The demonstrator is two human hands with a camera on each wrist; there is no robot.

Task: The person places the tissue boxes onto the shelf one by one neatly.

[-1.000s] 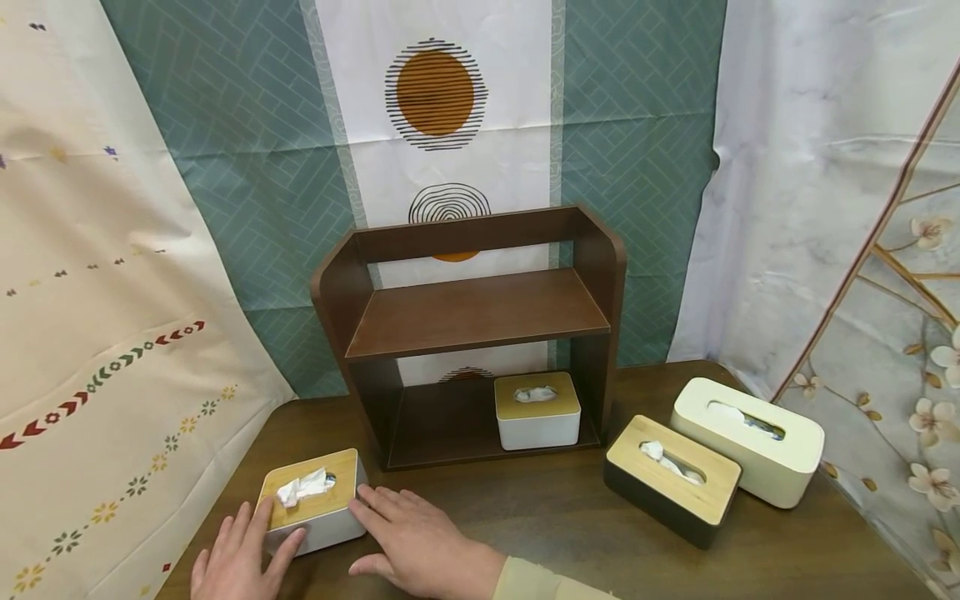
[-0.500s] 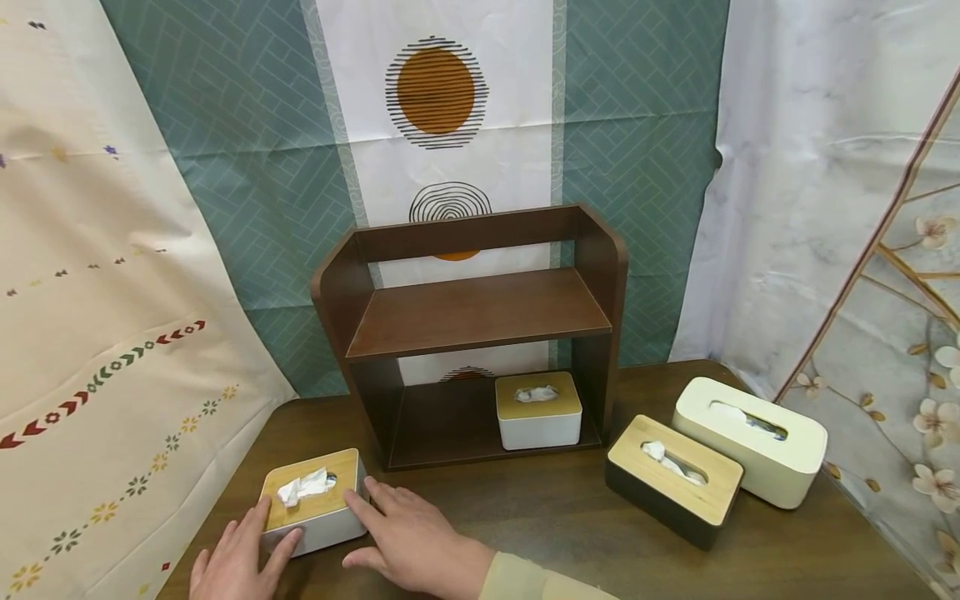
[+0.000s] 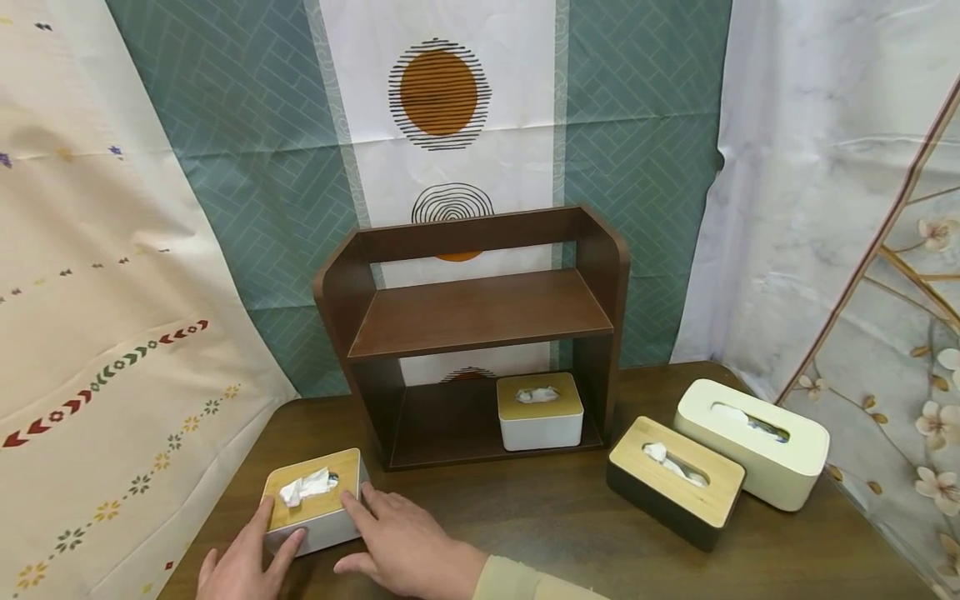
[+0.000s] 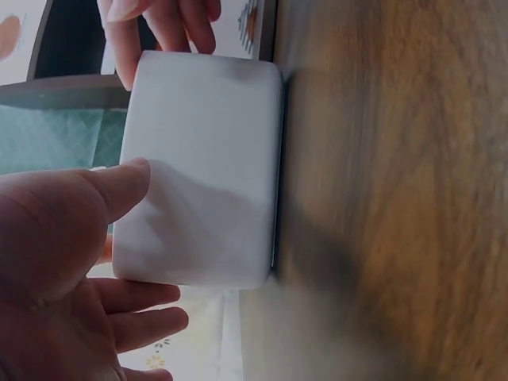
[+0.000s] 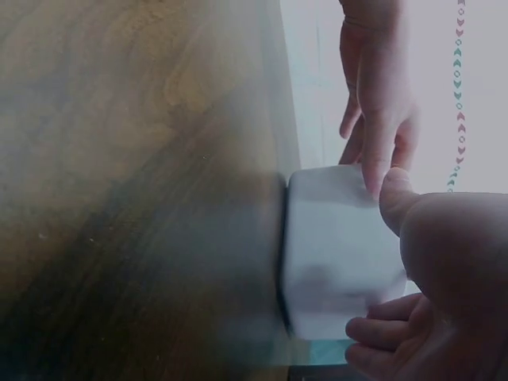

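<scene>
A white tissue box (image 3: 322, 532) with a light wooden lid and a tuft of tissue stands on the table at the front left. My left hand (image 3: 246, 560) touches its near left corner, thumb at the front face and fingers along the left side. On the opposite side, the extended fingers of my right hand (image 3: 408, 540) lie against the box, with that thumb held away from it in the head view. The left wrist view shows the plain white wall of the box (image 4: 202, 171) between both hands, its base down at the wooden tabletop.
Behind stands a brown two-tier shelf (image 3: 480, 312), its upper board bare. A smaller white tissue box (image 3: 540, 429) with a wooden lid sits at the right of its lower level. On the right are a black wood-topped tissue box (image 3: 660, 502) and a cream one (image 3: 798, 458).
My right hand has shifted slightly left along the side of the white tissue box. The left hand and the box have hardly moved.
</scene>
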